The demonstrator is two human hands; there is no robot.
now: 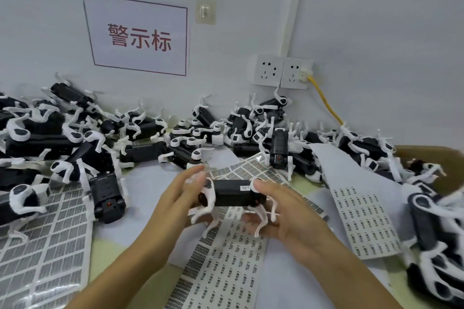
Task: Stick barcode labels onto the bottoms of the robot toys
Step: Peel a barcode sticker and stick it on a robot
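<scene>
Toy pile (82, 133) crowds the sheets (226, 258): a slide could bury labels. Both hands hold one toy (232, 195) belly-up above them, left hand (180, 198) curled round one end, right hand (283, 216) the other. Label (244, 187) sits near the edge; poor pressing risks lifting.

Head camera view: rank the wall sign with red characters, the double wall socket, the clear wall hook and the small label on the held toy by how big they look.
Largest to smallest, as they look:
1. wall sign
2. double wall socket
3. clear wall hook
4. small label on the held robot toy

The label is nearer the camera yet looks smallest.
</scene>
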